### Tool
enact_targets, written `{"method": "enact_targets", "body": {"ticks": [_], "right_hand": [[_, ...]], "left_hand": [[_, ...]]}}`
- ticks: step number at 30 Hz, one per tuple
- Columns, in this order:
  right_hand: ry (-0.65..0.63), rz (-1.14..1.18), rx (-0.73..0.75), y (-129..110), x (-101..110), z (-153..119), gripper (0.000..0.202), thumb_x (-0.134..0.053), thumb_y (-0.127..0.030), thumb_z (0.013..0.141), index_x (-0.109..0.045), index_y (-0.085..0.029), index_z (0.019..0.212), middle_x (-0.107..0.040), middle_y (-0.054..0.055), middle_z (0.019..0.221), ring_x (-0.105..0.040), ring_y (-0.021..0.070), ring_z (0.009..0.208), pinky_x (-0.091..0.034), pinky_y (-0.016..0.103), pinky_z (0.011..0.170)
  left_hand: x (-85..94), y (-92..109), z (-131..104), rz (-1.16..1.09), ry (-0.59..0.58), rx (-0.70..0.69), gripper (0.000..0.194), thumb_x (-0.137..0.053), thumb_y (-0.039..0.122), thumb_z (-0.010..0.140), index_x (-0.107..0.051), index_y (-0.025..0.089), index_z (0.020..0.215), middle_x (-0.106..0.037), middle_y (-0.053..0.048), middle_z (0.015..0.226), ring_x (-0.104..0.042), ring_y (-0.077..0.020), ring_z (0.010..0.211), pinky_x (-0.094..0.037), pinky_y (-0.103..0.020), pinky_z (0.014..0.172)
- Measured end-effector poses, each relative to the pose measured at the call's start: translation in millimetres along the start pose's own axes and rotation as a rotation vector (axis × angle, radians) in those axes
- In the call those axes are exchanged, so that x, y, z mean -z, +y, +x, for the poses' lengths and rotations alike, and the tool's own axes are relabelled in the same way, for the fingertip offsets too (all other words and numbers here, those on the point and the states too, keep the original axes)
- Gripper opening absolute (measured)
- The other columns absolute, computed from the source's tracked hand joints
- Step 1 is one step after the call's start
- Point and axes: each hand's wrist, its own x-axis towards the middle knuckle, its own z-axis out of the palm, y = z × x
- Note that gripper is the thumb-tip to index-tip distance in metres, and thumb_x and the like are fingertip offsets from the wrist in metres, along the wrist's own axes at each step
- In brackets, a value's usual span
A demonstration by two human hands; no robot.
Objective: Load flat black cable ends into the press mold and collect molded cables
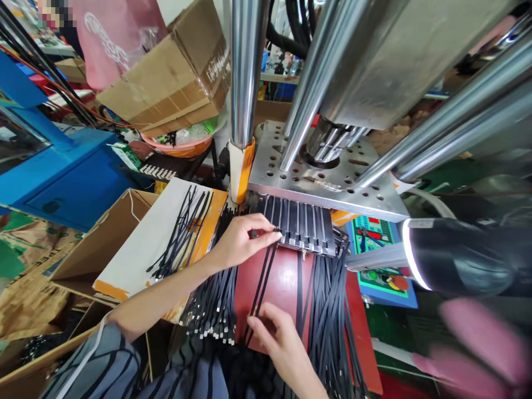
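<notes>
My left hand (245,239) pinches the end of a black cable with thumb and fingertips, at the front left edge of a slotted black metal mold (299,221). Two flat black cables (265,271) run down from those fingers over the red board (286,277). Lower down, my right hand (285,346) has its fingers curled at the cables, thumb and fingertip against them. Right of it, a thick bundle of black cables (328,299) hangs from the mold's right side. To the left lies another bundle with small metal-tipped ends (216,305).
Above the mold stands a drilled steel press plate (320,177) with steel columns (245,72). A white board (153,233) with loose black cables lies left. A blue control panel (382,260) and a black cylinder (453,255) are right. Cardboard boxes (166,83) stand behind and beside.
</notes>
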Motion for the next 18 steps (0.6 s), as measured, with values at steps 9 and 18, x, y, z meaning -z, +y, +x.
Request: {"method": "enact_targets", "body": {"ticks": [9,18], "right_hand": [[0.104,-0.241,0.201,-63,97,87,0.051,-0.066,-0.062,0.09,-0.054,-0.02,0.062,-0.043,-0.004,0.06,-0.035,0.0129,0.06,-0.029,0.029,0.056],[0.141,-0.296,0.323,-62,103,192,0.052,-0.062,-0.066,0.088,-0.053,-0.022,0.063,-0.042,-0.005,0.055,-0.035,0.0118,0.055,-0.028,0.028,0.055]], "left_hand": [[-7.3,-93,68,0.224,0.291,-0.037,0.016,-0.067,0.026,0.096,-0.073,0.013,0.089,-0.075,-0.011,0.096,-0.072,-0.0236,0.097,-0.055,-0.039,0.096],[30.5,-84,-1,0.472,-0.025,-0.421,0.028,-0.058,0.021,0.098,-0.068,0.018,0.124,-0.069,-0.014,0.135,-0.062,-0.0253,0.131,-0.051,-0.05,0.114]]}}
